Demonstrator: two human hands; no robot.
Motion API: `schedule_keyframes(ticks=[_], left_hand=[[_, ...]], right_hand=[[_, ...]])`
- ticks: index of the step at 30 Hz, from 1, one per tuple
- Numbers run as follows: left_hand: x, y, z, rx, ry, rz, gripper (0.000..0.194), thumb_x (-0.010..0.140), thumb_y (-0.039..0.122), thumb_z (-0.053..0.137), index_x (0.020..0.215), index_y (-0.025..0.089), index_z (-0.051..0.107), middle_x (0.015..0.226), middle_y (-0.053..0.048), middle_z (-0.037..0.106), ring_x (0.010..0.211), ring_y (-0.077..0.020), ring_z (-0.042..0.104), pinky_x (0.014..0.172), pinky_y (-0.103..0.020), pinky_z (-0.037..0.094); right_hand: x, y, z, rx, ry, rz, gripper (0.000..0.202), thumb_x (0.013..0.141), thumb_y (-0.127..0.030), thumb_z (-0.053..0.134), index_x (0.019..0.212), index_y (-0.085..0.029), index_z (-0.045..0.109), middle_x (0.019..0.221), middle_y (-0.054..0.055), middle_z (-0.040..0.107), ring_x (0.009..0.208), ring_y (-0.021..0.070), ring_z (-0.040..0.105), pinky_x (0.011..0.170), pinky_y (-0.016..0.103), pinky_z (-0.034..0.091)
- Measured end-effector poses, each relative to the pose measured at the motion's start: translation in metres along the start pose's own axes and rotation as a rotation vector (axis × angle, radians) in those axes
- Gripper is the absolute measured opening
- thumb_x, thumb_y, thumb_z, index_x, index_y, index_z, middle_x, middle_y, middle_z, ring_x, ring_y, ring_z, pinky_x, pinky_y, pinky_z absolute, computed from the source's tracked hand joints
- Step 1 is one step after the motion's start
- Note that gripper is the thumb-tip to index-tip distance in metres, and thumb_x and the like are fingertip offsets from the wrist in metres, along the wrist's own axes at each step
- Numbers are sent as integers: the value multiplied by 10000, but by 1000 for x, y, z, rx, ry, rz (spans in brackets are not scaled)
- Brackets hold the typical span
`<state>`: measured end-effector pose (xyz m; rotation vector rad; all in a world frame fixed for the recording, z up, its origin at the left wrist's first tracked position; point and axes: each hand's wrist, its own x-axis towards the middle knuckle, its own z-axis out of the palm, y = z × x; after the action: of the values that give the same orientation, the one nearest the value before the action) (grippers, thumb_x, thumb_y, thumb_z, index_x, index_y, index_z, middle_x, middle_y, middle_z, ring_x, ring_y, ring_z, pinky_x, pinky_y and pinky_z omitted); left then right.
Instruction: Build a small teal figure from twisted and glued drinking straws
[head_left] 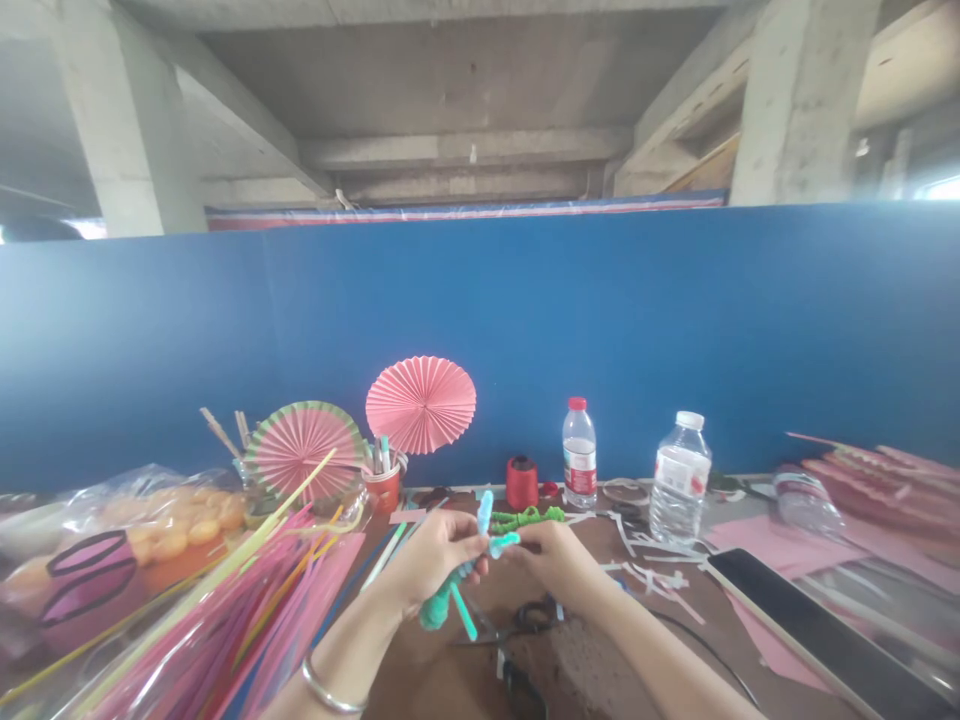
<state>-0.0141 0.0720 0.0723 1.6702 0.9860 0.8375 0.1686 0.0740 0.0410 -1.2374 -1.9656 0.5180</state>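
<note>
Near the middle of the head view, my left hand (439, 553) is closed round a fuzzy teal and light-blue piece (437, 608) that looks like pipe cleaner. One light-blue end stands up above the fingers, and a green strip points down below them. My right hand (555, 560) pinches a light-blue end (504, 543) of the piece, just to the right of the left fingers. Both hands are above the brown table (585, 655). A green fuzzy bundle (529, 517) lies behind them.
Colourful pipe cleaners (262, 610) fill the left side. Behind stand pink paper fans (421, 404), a pen cup (385, 488), red thread (522, 483) and two bottles (579, 455). At right are a black slab (817, 630), pink paper (780, 545) and white scraps.
</note>
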Motion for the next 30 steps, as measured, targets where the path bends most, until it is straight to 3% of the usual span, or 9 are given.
schedule_keyframes(ticks=[3, 8, 10, 15, 18, 21, 26, 30], left_hand=[[-1, -4, -3, 180, -111, 2, 194, 687, 314, 554, 643, 132, 604, 571, -10, 623, 534, -136, 553, 549, -237, 392], [4, -18, -5, 375, 69, -28, 230, 658, 321, 540, 526, 141, 591, 473, 15, 593, 462, -134, 525, 481, -229, 334], [8, -21, -7, 358, 116, -29, 252, 654, 324, 534, 489, 140, 585, 422, 19, 555, 428, -131, 502, 458, -232, 316], [14, -18, -10, 222, 222, -14, 278, 672, 350, 529, 497, 137, 568, 440, 14, 527, 439, -120, 482, 472, -233, 339], [12, -13, -8, 75, 240, -10, 273, 712, 376, 501, 630, 127, 579, 565, -11, 566, 500, -116, 501, 499, -230, 378], [9, -8, -4, -55, 212, -19, 255, 739, 366, 485, 735, 123, 563, 627, -18, 563, 516, -99, 500, 503, -217, 392], [0, 3, -2, -124, 67, -37, 213, 706, 333, 546, 674, 124, 571, 550, 0, 550, 473, -87, 486, 491, -207, 379], [-4, 3, -7, 171, -54, -7, 200, 655, 305, 581, 564, 128, 593, 497, 4, 572, 475, -114, 505, 498, -222, 365]], right_hand=[[3, 3, -1, 39, 30, 57, 266, 729, -307, 487, 537, -153, 586, 474, -32, 499, 472, 98, 421, 462, 204, 274], [-1, -12, -7, 79, 91, 69, 307, 801, -334, 408, 593, -162, 553, 489, -35, 487, 465, 97, 430, 471, 204, 292], [-6, -22, -8, 68, 103, 2, 269, 813, -300, 408, 626, -171, 551, 553, -27, 522, 527, 103, 466, 514, 198, 314], [-17, -30, 1, -160, 155, -324, 182, 768, -126, 421, 635, -176, 534, 623, -8, 513, 587, 108, 452, 566, 203, 303], [-16, -23, 8, -219, 175, -357, 172, 741, -95, 428, 636, -173, 541, 609, -2, 503, 567, 110, 437, 547, 207, 290], [-13, -15, 11, -162, 131, -293, 186, 772, -138, 437, 681, -179, 594, 645, 11, 553, 599, 120, 477, 565, 207, 312], [-3, -2, 7, 38, 73, -22, 207, 760, -284, 504, 644, -180, 641, 583, -10, 582, 570, 125, 499, 534, 207, 332], [3, 7, 1, 67, 90, 54, 235, 743, -307, 517, 580, -165, 610, 458, -36, 517, 453, 105, 459, 452, 200, 296]])
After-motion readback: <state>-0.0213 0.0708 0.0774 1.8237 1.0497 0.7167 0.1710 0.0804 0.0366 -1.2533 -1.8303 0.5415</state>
